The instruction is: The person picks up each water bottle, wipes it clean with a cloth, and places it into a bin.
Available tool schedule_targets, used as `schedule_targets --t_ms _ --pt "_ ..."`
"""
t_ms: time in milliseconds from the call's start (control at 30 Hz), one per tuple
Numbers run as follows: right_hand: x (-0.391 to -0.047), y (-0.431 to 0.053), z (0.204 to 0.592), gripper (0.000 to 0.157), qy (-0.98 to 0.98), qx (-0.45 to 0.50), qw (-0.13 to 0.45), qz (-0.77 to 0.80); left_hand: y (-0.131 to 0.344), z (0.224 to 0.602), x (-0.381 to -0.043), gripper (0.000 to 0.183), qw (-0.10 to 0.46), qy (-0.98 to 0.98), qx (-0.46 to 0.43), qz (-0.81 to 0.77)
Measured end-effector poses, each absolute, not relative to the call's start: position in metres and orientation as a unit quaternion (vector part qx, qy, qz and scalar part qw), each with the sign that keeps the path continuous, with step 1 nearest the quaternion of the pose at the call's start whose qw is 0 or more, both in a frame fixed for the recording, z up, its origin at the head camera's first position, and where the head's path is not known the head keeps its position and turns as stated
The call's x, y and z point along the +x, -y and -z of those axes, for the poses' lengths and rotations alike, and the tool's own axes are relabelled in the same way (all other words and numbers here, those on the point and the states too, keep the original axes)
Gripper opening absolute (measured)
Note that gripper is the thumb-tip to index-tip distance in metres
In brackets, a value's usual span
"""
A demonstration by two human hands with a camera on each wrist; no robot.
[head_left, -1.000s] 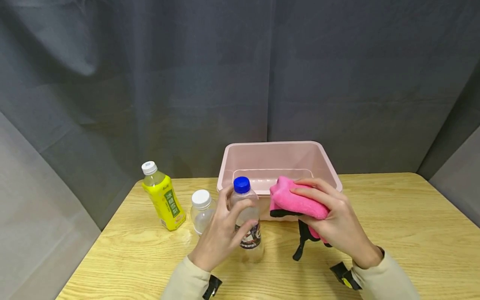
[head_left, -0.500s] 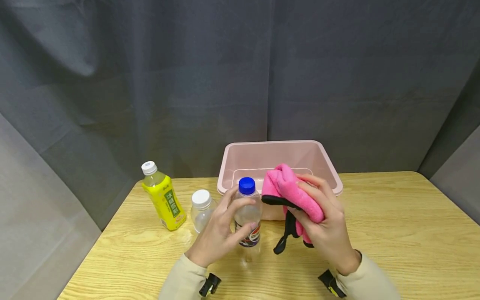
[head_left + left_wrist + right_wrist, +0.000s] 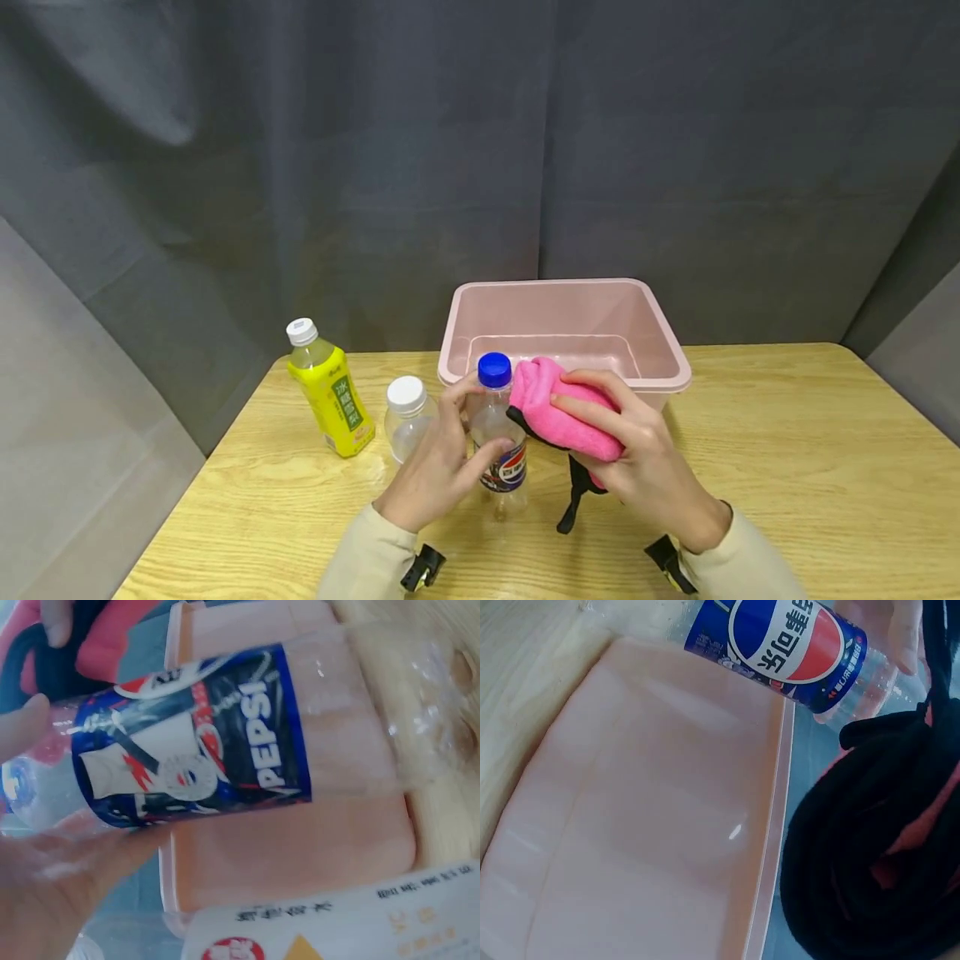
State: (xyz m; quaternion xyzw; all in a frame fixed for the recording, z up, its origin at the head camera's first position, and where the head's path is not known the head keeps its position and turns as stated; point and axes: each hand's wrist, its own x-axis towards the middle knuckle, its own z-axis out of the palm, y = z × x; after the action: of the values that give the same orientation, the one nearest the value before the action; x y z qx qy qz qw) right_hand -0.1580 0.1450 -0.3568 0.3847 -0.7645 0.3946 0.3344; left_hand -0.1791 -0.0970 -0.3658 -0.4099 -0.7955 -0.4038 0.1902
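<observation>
Yellowish wood-grain table (image 3: 787, 433), w/ pale-pink rect. plastic bin (image 3: 555, 310) at back. In front of bin: clear plastic Pepsi btl w/ blue cap (image 3: 497, 423), upright, L hand (image 3: 435, 479) clamped round it. R hand (image 3: 648, 462) grips bunched pink cloth w/ black trim (image 3: 562, 429), beside btl's neck; contact unclear.

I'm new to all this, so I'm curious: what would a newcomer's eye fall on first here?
Probably the bright pink cloth, held in the right hand close to a clear Pepsi bottle with a blue cap, which the left hand holds. Next might come the vivid yellow bottle off to the left on the wooden table, and the pale pink bin behind the hands.
</observation>
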Motion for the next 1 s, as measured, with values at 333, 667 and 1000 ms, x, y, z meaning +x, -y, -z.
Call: schedule_targets --t_ms 333,667,1000 --pt "-0.161 -0.150 0.350 0.053 0.774 0.397 0.349 -0.348 0.096 0.359 -0.171 0.078 0.163 0.828 -0.329 0.424" --pt "-0.165 -0.153 0.364 0.049 0.812 0.429 0.307 -0.249 0.098 0.358 -0.171 0.082 0.151 0.851 -0.308 0.397" --pt "-0.164 -0.139 0.403 0.039 0.892 0.427 0.110 -0.095 0.097 0.358 -0.170 0.080 0.160 0.856 -0.319 0.375"
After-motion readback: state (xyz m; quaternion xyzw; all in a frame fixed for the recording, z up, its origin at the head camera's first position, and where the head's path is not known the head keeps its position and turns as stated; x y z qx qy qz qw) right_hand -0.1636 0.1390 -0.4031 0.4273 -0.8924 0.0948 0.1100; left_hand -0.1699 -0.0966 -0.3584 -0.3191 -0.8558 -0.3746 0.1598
